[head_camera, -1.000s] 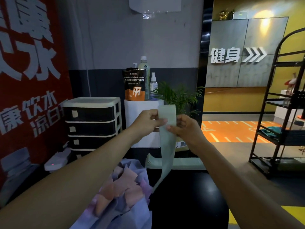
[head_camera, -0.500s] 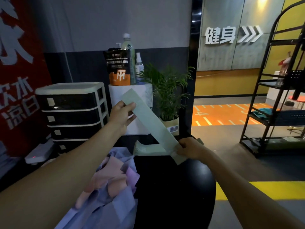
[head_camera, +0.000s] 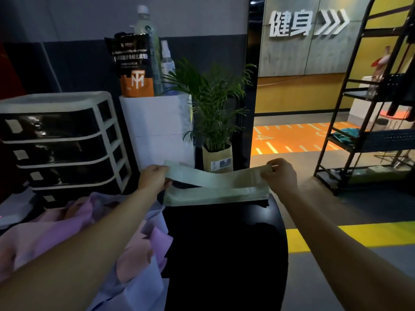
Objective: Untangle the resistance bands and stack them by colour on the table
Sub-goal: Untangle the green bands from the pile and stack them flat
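Over the black table point(head_camera: 224, 254), left hand point(head_camera: 152, 178) and right hand point(head_camera: 280, 175) are each pinching an end of a green band point(head_camera: 215, 178) above the green stack point(head_camera: 215, 195).

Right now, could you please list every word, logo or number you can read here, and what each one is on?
"健身" with three chevrons: wall sign.
"TM" logo: black and orange pouch; its smaller print is too blurred.
"4": orange floor.
Plant pot label: too small to read.

— What colours have you got there?
— Your band point(head_camera: 215, 178) and the stack point(head_camera: 215, 195) are pale green; the pile point(head_camera: 74, 232) is pink and lilac; your table point(head_camera: 224, 254) is glossy black.
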